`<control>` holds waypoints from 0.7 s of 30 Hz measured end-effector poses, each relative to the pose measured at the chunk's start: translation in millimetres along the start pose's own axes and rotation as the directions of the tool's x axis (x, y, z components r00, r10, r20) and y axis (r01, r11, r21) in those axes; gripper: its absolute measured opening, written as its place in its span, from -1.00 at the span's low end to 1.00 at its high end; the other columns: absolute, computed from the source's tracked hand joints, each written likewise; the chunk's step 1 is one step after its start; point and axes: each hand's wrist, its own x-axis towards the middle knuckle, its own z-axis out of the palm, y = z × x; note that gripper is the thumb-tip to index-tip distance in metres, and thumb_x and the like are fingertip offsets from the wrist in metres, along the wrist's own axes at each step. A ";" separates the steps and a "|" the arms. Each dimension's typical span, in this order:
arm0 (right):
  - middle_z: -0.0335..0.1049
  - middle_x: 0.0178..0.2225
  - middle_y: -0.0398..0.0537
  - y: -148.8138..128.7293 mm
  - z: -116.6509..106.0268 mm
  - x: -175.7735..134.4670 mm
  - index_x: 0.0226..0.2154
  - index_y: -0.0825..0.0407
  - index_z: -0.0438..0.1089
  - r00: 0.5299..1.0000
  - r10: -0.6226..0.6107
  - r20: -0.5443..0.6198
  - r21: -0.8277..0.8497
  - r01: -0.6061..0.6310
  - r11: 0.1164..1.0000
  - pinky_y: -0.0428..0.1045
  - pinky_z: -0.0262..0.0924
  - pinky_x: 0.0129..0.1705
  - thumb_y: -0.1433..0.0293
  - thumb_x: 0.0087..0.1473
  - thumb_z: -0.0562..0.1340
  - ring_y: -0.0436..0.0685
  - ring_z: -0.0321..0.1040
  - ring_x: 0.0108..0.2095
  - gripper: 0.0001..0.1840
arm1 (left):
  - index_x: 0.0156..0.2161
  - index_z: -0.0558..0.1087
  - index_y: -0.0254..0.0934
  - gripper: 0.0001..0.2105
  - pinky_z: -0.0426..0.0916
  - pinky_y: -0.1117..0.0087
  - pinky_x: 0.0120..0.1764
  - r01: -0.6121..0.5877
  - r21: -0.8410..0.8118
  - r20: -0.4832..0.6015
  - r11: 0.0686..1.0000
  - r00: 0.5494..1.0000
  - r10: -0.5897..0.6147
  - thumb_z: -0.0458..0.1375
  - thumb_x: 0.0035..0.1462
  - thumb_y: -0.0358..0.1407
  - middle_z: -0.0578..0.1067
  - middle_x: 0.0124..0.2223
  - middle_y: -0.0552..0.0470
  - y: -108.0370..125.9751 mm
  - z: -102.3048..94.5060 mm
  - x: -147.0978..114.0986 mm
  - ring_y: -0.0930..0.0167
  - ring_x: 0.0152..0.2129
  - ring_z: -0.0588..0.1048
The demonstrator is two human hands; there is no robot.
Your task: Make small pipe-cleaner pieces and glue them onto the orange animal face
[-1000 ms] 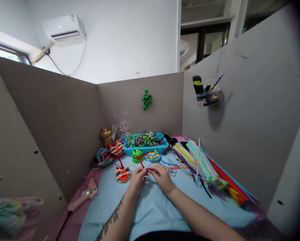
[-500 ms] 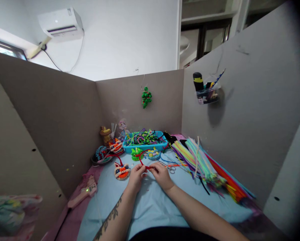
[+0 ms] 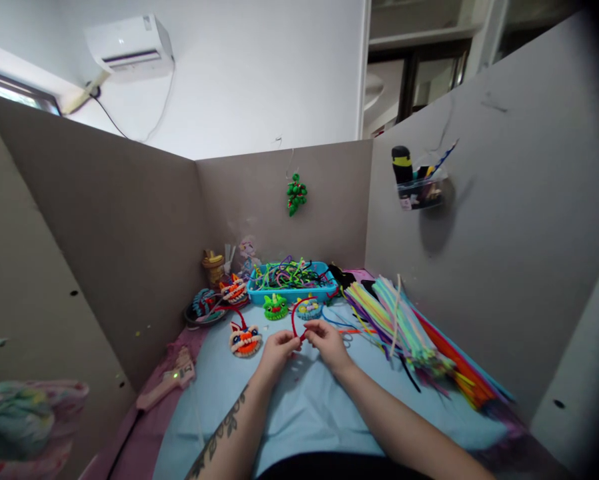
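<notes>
A red pipe cleaner (image 3: 294, 320) is pinched between both my hands over the blue cloth, its free length curving up and over to the right. My left hand (image 3: 279, 350) grips it with thumb and forefinger. Close beside it, my right hand (image 3: 326, 341) pinches the same pipe cleaner; the exact bend between the fingertips is partly hidden. Left of my hands lies an orange and white lion-head piece (image 3: 245, 341). Just beyond them sit a green animal head (image 3: 275, 307) and a blue and yellow one (image 3: 309, 307). Scissors (image 3: 347, 339) lie partly behind my right hand.
A blue tray (image 3: 292, 295) of tangled pipe cleaners stands at the back. Bundles of coloured pipe cleaners (image 3: 404, 327) lie on the right. A pink glue gun (image 3: 167, 385) rests at the left, near a dark bowl (image 3: 204, 320). Grey partitions (image 3: 279, 227) enclose the table.
The pipe cleaner's free end has swung upright and to the right. Both hands have shifted slightly right, still pinching it, and the view has turned a little.
</notes>
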 end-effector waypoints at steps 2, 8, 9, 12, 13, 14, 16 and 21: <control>0.33 -0.60 -0.18 3.2 0.0 2.2 -0.39 0.09 0.37 0.998 0.059 0.016 0.090 -0.060 0.994 -0.11 0.07 -0.56 0.35 -0.23 0.28 -0.01 0.21 -0.60 -0.75 | -0.54 0.40 -0.36 -0.77 0.16 0.51 -0.58 -0.039 0.087 0.031 0.995 0.999 0.037 0.24 -0.19 -0.19 0.41 -0.60 0.06 -0.7 1.8 -0.4 0.53 -0.68 0.29; 0.34 -0.63 -0.19 7.4 1.1 2.7 -0.49 0.11 0.36 0.972 0.188 0.139 0.244 -0.218 0.945 -0.14 0.02 -0.58 0.29 -0.32 0.36 -0.08 0.15 -0.66 -0.70 | -0.57 0.40 -0.31 -0.86 0.13 0.49 -0.50 -0.260 0.410 0.080 0.874 0.965 0.250 0.13 -0.10 -0.29 0.37 -0.61 0.09 -2.3 3.9 -3.6 0.47 -0.61 0.28; 0.34 -0.63 -0.19 7.8 0.8 2.5 -0.50 0.11 0.36 0.966 0.205 0.155 0.252 -0.240 0.938 -0.14 0.02 -0.58 0.28 -0.33 0.37 -0.09 0.14 -0.66 -0.70 | -0.56 0.41 -0.31 -0.87 0.13 0.48 -0.49 -0.285 0.445 0.091 0.849 0.957 0.274 0.12 -0.09 -0.31 0.38 -0.59 0.08 -2.6 3.6 -4.1 0.46 -0.59 0.29; 0.32 -0.66 -0.20 9.5 -0.9 2.6 -0.56 0.11 0.35 0.954 0.228 0.194 0.242 -0.272 0.931 -0.15 0.00 -0.59 0.29 -0.33 0.37 -0.10 0.13 -0.67 -0.72 | -0.54 0.42 -0.28 -0.88 0.11 0.47 -0.47 -0.352 0.533 0.154 0.770 0.935 0.321 0.09 -0.06 -0.34 0.40 -0.55 0.05 -3.3 2.9 -5.7 0.43 -0.56 0.30; 0.31 -0.67 -0.20 9.9 -1.6 2.7 -0.58 0.11 0.35 0.951 0.231 0.204 0.226 -0.276 0.934 -0.15 -0.01 -0.59 0.29 -0.33 0.37 -0.09 0.13 -0.67 -0.74 | -0.55 0.42 -0.28 -0.88 0.10 0.46 -0.46 -0.367 0.555 0.169 0.746 0.928 0.332 0.08 -0.06 -0.35 0.39 -0.55 0.05 -3.4 2.7 -6.2 0.43 -0.56 0.30; 0.30 -0.68 -0.20 10.0 -2.2 2.7 -0.59 0.12 0.35 0.950 0.232 0.210 0.204 -0.275 0.940 -0.15 -0.01 -0.59 0.30 -0.32 0.36 -0.09 0.12 -0.67 -0.75 | -0.56 0.41 -0.27 -0.87 0.09 0.46 -0.46 -0.377 0.572 0.176 0.728 0.924 0.340 0.08 -0.06 -0.36 0.38 -0.56 0.05 -3.6 2.5 -6.6 0.43 -0.56 0.29; 0.30 -0.68 -0.20 9.0 -3.1 2.6 -0.59 0.12 0.38 0.949 0.219 0.225 0.145 -0.255 0.956 -0.15 -0.02 -0.59 0.30 -0.29 0.34 -0.09 0.12 -0.67 -0.78 | -0.58 0.41 -0.26 -0.87 0.09 0.46 -0.45 -0.383 0.581 0.178 0.718 0.921 0.347 0.08 -0.07 -0.37 0.37 -0.57 0.05 -4.2 2.3 -7.1 0.42 -0.57 0.29; 0.23 -0.70 -0.23 3.7 -2.8 2.0 -0.62 0.10 0.35 0.968 0.133 0.213 0.008 -0.138 0.990 -0.14 -0.03 -0.59 0.27 -0.21 0.29 -0.08 0.10 -0.66 -0.77 | -0.56 0.41 -0.27 -0.89 0.11 0.46 -0.45 -0.350 0.555 0.162 0.755 0.935 0.314 0.08 -0.08 -0.38 0.39 -0.56 0.06 -7.2 1.7 -4.6 0.43 -0.57 0.29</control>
